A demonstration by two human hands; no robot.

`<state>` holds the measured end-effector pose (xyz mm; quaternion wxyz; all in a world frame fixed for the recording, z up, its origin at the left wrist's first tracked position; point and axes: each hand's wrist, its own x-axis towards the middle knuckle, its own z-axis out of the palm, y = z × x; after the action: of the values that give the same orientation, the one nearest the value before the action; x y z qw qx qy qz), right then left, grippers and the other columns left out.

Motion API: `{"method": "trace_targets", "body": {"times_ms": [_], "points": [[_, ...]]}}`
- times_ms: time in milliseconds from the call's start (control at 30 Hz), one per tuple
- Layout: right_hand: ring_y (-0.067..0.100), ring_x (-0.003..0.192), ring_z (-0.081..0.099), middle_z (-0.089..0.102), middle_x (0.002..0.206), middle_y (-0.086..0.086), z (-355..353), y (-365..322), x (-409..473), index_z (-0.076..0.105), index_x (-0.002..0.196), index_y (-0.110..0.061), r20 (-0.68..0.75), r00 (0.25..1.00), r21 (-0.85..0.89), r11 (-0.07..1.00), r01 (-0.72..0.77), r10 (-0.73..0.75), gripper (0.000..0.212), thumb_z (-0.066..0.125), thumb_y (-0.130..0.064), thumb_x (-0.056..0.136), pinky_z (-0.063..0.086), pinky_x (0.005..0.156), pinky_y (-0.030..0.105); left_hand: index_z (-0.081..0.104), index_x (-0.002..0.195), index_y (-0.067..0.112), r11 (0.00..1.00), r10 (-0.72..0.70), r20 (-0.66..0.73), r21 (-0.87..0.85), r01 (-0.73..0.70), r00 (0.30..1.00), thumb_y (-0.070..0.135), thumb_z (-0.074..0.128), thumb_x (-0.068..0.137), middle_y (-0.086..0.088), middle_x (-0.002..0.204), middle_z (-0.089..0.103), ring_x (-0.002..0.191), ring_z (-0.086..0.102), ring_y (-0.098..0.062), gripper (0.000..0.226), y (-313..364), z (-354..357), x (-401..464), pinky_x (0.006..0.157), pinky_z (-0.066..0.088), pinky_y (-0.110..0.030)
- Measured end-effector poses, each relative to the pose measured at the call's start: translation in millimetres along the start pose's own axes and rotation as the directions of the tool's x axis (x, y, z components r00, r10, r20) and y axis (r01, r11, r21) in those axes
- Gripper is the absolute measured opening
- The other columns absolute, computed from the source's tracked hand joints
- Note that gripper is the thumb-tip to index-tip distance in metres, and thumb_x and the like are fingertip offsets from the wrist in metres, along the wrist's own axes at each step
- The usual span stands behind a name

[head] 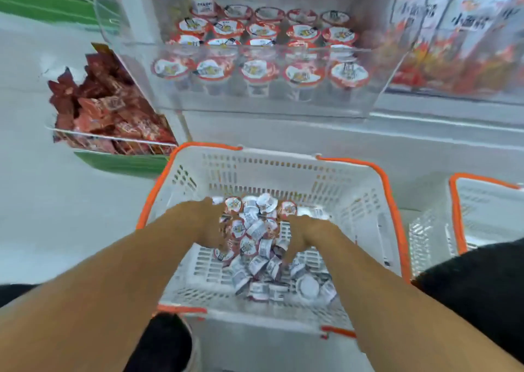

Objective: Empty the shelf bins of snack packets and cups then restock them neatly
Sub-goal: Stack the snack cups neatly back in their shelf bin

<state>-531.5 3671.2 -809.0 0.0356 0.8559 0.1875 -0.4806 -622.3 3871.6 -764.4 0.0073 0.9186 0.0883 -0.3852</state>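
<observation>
In the near middle of the view sits a white plastic basket (354, 201) with an orange rim, its floor partly covered by a loose heap of small snack cups (263, 247) lying on their sides and upside down; both bare forearms reach into it from the near edge. The left hand (211, 224) is at the left side of the heap, fingers pointing down among the cups; motion blur hides whether it grips one. The right hand (300, 237) is at the right side of the heap, fingers curled downward and touching cups; whether it holds any cannot be told.

Beyond the basket, higher up, a clear shelf bin (382, 68) holds rows of upright cups (261, 68) with red and white lids, and one cup stands on top of the far left row; to its left, another clear bin (113, 140) is filled with dark red snack packets (107, 108); to the far right stand blurred red and white bags (459, 45). A second white basket (456, 201) with an orange rim sits at the right edge.
</observation>
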Motion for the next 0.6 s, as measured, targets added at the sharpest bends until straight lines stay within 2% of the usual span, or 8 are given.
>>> {"method": "trace_targets", "body": {"times_ms": [33,100,200,300,367,433,533,600], "points": [[0.035,0.139,0.042,0.022,0.162,0.015,22.5,9.9,14.7,0.004,0.159,-0.016,-0.008,1.0,0.049,0.998,-0.027,0.027,0.12,0.087,-0.036,0.074,0.045,0.105,0.046,0.009,0.157,0.026,0.987,-0.071,0.036,-0.145,0.076,0.997,0.073,0.064,0.076,-0.012,0.162,0.013,0.142,0.033,-0.038,0.108,4.9,26.8,11.8,0.112,0.036,-0.048],[0.038,0.146,0.028,0.0,0.165,0.016,57.4,22.3,33.9,-0.007,0.158,-0.02,-0.01,0.998,0.171,0.984,-0.056,0.058,0.129,0.088,-0.036,0.072,0.04,0.11,0.051,-0.002,0.158,0.026,0.915,-0.135,0.036,-0.378,0.139,0.99,0.07,0.068,0.074,-0.015,0.163,0.001,0.146,0.024,-0.041,0.118,18.5,68.7,31.9,0.116,0.029,-0.05],[0.036,0.15,0.014,0.0,0.165,0.015,91.7,27.2,52.8,-0.002,0.159,-0.019,-0.055,0.998,0.325,0.945,0.016,0.002,0.132,0.09,-0.041,0.067,0.033,0.115,0.047,-0.005,0.158,0.028,0.862,-0.17,0.002,-0.485,0.149,0.986,0.059,0.076,0.075,-0.019,0.163,-0.001,0.147,0.023,-0.041,0.12,35.7,103.2,51.2,0.116,0.029,-0.049],[0.039,0.143,0.029,0.008,0.163,0.013,109.1,25.2,69.3,0.009,0.158,-0.033,-0.096,0.995,0.359,0.932,0.048,-0.014,0.124,0.091,-0.022,0.066,0.043,0.107,0.048,0.009,0.157,0.026,0.82,-0.139,0.038,-0.556,0.137,0.99,0.054,0.084,0.068,-0.018,0.161,-0.004,0.142,0.032,-0.042,0.12,40.9,121.6,66.2,0.113,0.037,-0.049],[0.044,0.136,0.038,0.012,0.159,0.015,113.7,18.0,77.1,0.013,0.155,-0.037,-0.146,0.989,0.279,0.96,0.023,0.018,0.105,0.074,-0.001,0.077,0.047,0.099,0.047,0.007,0.157,0.028,0.786,-0.131,0.071,-0.601,0.147,0.989,0.047,0.09,0.063,-0.017,0.16,-0.013,0.142,0.031,-0.043,0.127,46.4,129.1,73.1,0.113,0.037,-0.048],[0.045,0.127,0.045,0.024,0.151,0.019,114.2,10.6,78.1,0.022,0.153,-0.033,-0.222,0.974,0.258,0.966,0.014,0.045,0.089,0.06,0.006,0.082,0.049,0.093,0.044,0.002,0.156,0.029,0.746,-0.13,0.103,-0.645,0.165,0.986,0.041,0.095,0.057,-0.017,0.159,-0.016,0.143,0.028,-0.045,0.137,52.9,132.2,76.5,0.114,0.035,-0.05],[0.039,0.114,0.057,0.033,0.148,0.022,104.4,7.5,75.9,0.026,0.154,-0.027,-0.185,0.983,0.288,0.957,0.045,0.009,0.087,0.063,0.006,0.083,0.049,0.073,0.033,0.005,0.153,0.026,0.714,-0.166,0.097,-0.674,0.187,0.981,0.036,0.095,0.059,-0.022,0.157,0.001,0.137,0.036,-0.047,0.131,55.7,132.5,80.0,0.108,0.041,-0.049],[0.036,0.106,0.063,0.041,0.146,0.019,89.7,7.6,70.1,0.032,0.153,-0.026,-0.103,0.995,0.379,0.925,0.029,0.011,0.088,0.068,0.006,0.08,0.057,0.071,0.034,0.016,0.149,0.023,0.677,-0.219,0.069,-0.707,0.203,0.973,0.034,0.093,0.062,-0.021,0.152,0.016,0.13,0.045,-0.044,0.117,50.7,134.0,83.8,0.102,0.046,-0.045]]}}
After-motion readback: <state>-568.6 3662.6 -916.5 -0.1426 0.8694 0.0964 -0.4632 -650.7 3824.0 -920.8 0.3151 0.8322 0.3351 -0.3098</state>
